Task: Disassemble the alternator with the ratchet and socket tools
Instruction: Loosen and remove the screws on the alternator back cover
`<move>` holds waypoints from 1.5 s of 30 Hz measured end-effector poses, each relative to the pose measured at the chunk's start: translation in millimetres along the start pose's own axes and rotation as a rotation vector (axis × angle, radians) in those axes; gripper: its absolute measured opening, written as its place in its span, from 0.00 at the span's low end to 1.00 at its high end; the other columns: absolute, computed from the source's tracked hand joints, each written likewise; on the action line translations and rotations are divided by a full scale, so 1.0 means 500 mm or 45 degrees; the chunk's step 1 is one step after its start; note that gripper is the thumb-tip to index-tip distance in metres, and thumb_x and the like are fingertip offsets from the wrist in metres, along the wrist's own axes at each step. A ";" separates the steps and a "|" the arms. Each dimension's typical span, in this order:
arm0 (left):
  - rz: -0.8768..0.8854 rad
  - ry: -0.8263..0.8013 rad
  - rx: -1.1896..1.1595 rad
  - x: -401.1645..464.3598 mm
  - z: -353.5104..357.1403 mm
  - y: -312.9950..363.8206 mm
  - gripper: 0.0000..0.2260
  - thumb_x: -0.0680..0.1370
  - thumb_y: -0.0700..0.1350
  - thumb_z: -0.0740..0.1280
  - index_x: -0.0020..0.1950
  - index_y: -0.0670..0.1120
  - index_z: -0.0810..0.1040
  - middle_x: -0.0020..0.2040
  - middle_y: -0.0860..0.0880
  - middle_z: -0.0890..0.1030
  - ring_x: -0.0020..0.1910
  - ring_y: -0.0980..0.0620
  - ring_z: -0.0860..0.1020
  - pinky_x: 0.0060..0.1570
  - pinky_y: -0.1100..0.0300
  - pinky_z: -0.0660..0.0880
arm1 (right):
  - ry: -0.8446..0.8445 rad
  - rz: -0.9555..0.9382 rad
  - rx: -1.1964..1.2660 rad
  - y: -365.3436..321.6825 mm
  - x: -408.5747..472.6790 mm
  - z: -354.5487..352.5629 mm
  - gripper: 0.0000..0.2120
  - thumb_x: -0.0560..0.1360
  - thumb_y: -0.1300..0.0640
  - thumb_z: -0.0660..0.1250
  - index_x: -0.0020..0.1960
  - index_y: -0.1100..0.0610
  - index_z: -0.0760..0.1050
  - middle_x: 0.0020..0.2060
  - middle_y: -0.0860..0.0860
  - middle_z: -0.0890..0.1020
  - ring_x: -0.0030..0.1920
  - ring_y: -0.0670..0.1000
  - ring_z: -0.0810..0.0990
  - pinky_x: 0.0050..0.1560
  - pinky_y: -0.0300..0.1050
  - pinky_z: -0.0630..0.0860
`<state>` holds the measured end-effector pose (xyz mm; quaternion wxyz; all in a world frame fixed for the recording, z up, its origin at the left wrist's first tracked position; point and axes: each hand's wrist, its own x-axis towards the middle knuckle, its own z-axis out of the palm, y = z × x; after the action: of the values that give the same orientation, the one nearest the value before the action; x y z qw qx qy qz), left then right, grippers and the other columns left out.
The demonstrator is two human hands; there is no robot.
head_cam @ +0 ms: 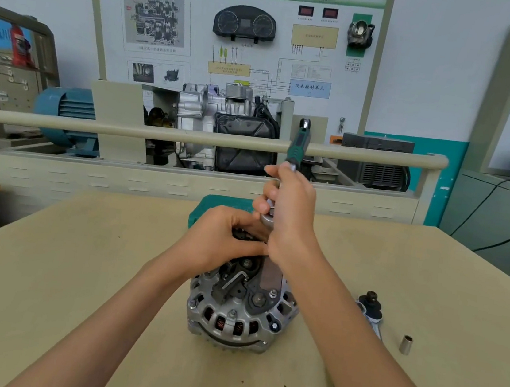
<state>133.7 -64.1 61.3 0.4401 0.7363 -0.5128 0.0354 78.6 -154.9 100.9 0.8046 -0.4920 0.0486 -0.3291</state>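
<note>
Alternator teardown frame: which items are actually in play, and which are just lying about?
In play:
- alternator, left hand resting on its top
- ratchet, gripped by right hand

Lying about:
- loose socket on the table
- second ratchet beside the alternator
- green tool case behind the hands

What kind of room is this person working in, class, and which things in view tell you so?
Probably a vocational auto-mechanics training room. A large white wall-mounted display board carries a car instrument cluster and wiring diagrams, a silver cutaway gearbox stands below it, and a grey metal alternator sits on the beige worktable.
</note>
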 end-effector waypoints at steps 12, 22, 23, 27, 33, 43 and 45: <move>0.045 -0.100 0.702 0.028 0.000 0.015 0.05 0.73 0.48 0.71 0.48 0.53 0.84 0.51 0.55 0.80 0.51 0.55 0.77 0.50 0.52 0.75 | 0.266 -0.199 -0.462 0.011 0.039 -0.117 0.12 0.81 0.57 0.53 0.40 0.56 0.69 0.24 0.49 0.64 0.17 0.45 0.63 0.19 0.35 0.61; 0.146 -0.373 1.341 0.062 -0.012 0.060 0.06 0.76 0.52 0.64 0.51 0.57 0.78 0.53 0.56 0.77 0.55 0.56 0.75 0.68 0.42 0.56 | 0.254 -0.183 -0.947 0.075 0.059 -0.161 0.12 0.81 0.55 0.54 0.44 0.57 0.71 0.36 0.51 0.79 0.26 0.51 0.74 0.27 0.42 0.70; 0.143 -0.419 1.379 0.065 -0.011 0.067 0.06 0.77 0.52 0.64 0.51 0.56 0.78 0.52 0.56 0.77 0.56 0.56 0.74 0.67 0.38 0.55 | 0.237 -0.181 -0.973 0.074 0.060 -0.160 0.12 0.81 0.55 0.54 0.45 0.58 0.72 0.36 0.50 0.79 0.25 0.49 0.73 0.25 0.40 0.69; 0.121 -0.512 1.421 0.083 -0.002 0.088 0.03 0.77 0.50 0.64 0.47 0.54 0.76 0.52 0.55 0.76 0.58 0.54 0.71 0.65 0.38 0.58 | 0.169 -0.187 -1.029 0.073 0.060 -0.160 0.12 0.81 0.56 0.53 0.47 0.60 0.73 0.36 0.48 0.80 0.25 0.49 0.73 0.25 0.38 0.68; 0.067 -0.331 1.284 0.075 0.011 0.071 0.06 0.75 0.47 0.64 0.37 0.53 0.72 0.47 0.54 0.78 0.50 0.52 0.63 0.49 0.53 0.54 | 0.188 -0.207 -0.913 0.076 0.056 -0.164 0.13 0.81 0.55 0.53 0.45 0.60 0.72 0.32 0.51 0.80 0.24 0.49 0.71 0.27 0.42 0.68; -0.035 -0.117 1.020 0.055 0.028 0.048 0.07 0.73 0.48 0.65 0.36 0.49 0.77 0.31 0.57 0.73 0.47 0.53 0.67 0.39 0.55 0.48 | 0.218 -0.213 -0.841 0.078 0.050 -0.165 0.12 0.81 0.56 0.54 0.43 0.58 0.71 0.29 0.51 0.77 0.22 0.45 0.71 0.25 0.39 0.67; -0.015 -0.116 1.026 0.049 0.022 0.046 0.07 0.74 0.49 0.65 0.37 0.51 0.76 0.31 0.58 0.71 0.47 0.54 0.66 0.41 0.56 0.48 | 0.202 -0.203 -0.715 0.074 0.047 -0.165 0.12 0.81 0.57 0.54 0.43 0.60 0.71 0.25 0.50 0.73 0.18 0.45 0.68 0.20 0.36 0.65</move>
<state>122.7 -91.6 81.0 0.0935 0.8535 -0.4726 0.1985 81.6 -220.0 34.0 0.6024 -0.6703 0.1617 -0.4022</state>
